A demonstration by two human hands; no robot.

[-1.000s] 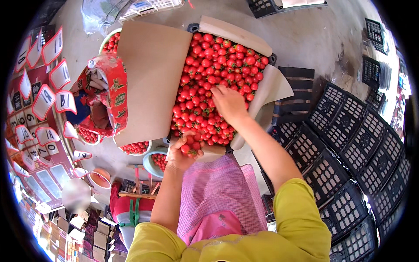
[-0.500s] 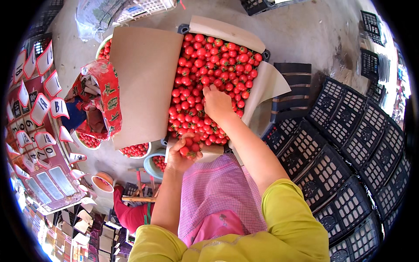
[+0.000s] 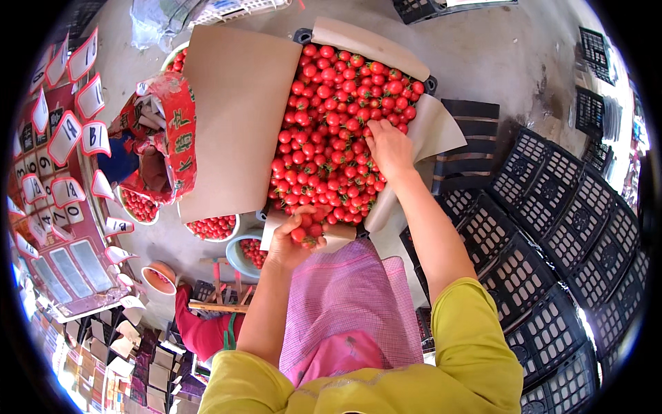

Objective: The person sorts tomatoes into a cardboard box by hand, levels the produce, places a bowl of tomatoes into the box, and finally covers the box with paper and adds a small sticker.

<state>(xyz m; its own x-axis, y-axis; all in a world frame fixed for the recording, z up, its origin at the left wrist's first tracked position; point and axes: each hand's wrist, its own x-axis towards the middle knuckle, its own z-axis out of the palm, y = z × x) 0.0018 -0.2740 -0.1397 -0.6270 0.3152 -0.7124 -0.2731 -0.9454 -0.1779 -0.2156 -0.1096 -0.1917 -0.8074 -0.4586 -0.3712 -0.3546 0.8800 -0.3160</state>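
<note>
Tomatoes (image 3: 333, 119) by the right hand (image 3: 390, 148) look light, squashy; hold round sides. Left hand (image 3: 292, 238) cups some; right's grip unclear.

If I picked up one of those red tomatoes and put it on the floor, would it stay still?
Maybe not: the tomatoes look round, so one would probably roll. Their shiny skins suggest they may feel a bit slippery. Each is probably light, since the left hand holds several at once.

Grey floor (image 3: 483, 62), dark-stained at right; bright glare (image 3: 624, 77), perhaps daylight, along right rim.
</note>
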